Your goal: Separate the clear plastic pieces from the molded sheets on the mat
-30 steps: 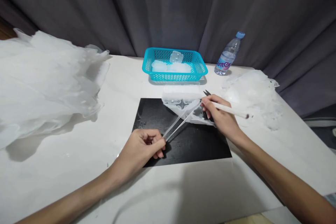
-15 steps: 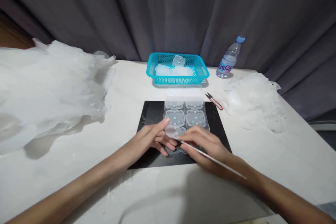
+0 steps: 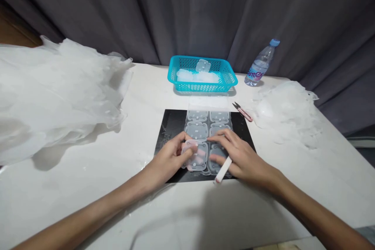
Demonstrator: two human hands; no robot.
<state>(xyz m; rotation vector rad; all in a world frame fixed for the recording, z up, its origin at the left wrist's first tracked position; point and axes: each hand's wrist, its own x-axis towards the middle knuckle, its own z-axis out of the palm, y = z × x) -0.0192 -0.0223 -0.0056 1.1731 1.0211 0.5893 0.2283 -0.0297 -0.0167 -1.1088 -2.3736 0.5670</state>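
A translucent moulded plastic sheet (image 3: 197, 129) with rounded-square lid shapes in two columns lies on a black mat (image 3: 172, 125). My left hand (image 3: 175, 150) pinches the near-left translucent lid (image 3: 199, 161), thumb on top and fingers showing through from beneath. Whether this lid is still joined to the sheet I cannot tell. My right hand (image 3: 237, 150) has a slim white-handled tool (image 3: 223, 170) tucked in its curled lower fingers, its handle end pointing down toward me. The index fingertip reaches to the lid's upper right edge; the tool's other end is hidden by the hand.
Behind the mat stands a turquoise basket (image 3: 202, 87) with translucent pieces (image 3: 208, 77) inside. Pink-handled thread snips (image 3: 242, 112) lie right of it, near a water bottle (image 3: 260, 66). White plastic heaps flank the mat: a large one (image 3: 58, 93) left, a smaller one (image 3: 288, 111) right.
The tool in my right hand has swung from pointing along the forearm to pointing down toward me. My left hand now has its thumb over the near-left lid, which lies flatter. The view shifted slightly.
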